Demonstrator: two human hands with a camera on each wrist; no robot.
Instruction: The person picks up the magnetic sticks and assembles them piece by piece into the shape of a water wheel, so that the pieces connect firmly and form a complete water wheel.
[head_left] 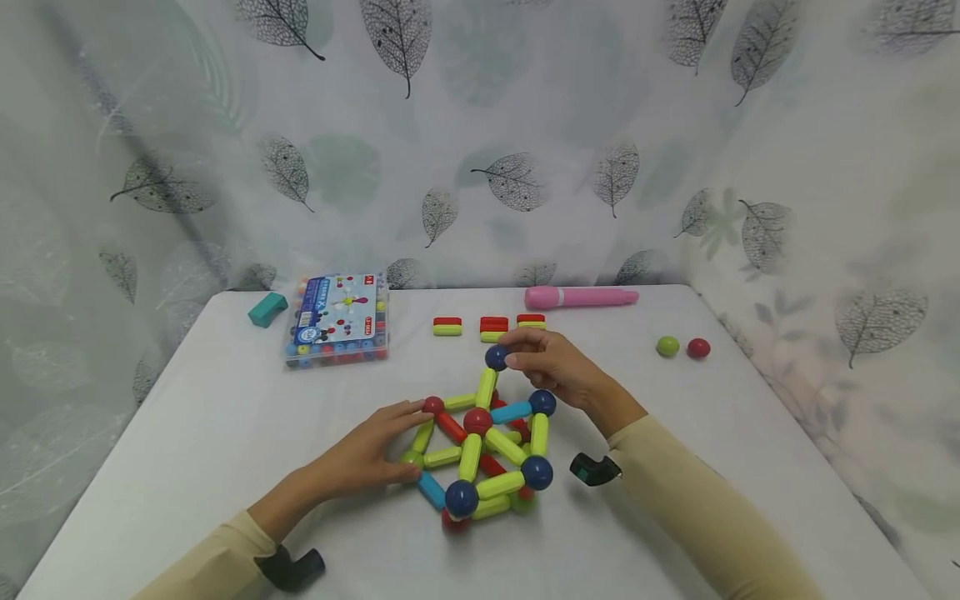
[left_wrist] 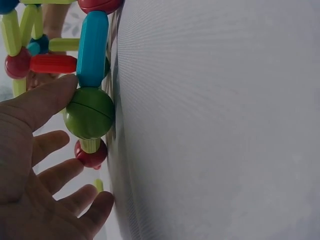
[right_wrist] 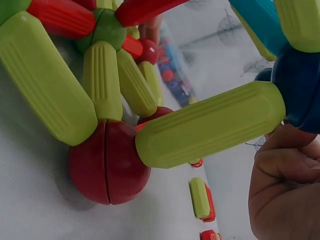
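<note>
Nearest me, a black device (head_left: 292, 570) shows at the cuff of the left sleeve (head_left: 225, 554). The left hand (head_left: 367, 454) is at the left side of the ball-and-rod structure (head_left: 478, 422), fingers extended and spread, thumb touching a green ball (left_wrist: 90, 114); they are not curled round anything. The structure, of lime, red and blue rods joined by balls, stands on the white table (head_left: 187, 467), between the two hands. At its top, the right hand (head_left: 551, 365) pinches a dark blue ball (head_left: 496, 357) seated on an upright lime rod (head_left: 487, 389). Beyond, to the right, lie a loose lime ball (head_left: 667, 346) and a red ball (head_left: 698, 348), side by side. Behind the structure are three small groups of rods (head_left: 493, 328); left of them, a clear box (head_left: 336, 321) with a printed label, a teal block (head_left: 267, 309) beside it. A pink object (head_left: 581, 297) lies at the far edge, before a leaf-patterned curtain (head_left: 465, 92).
</note>
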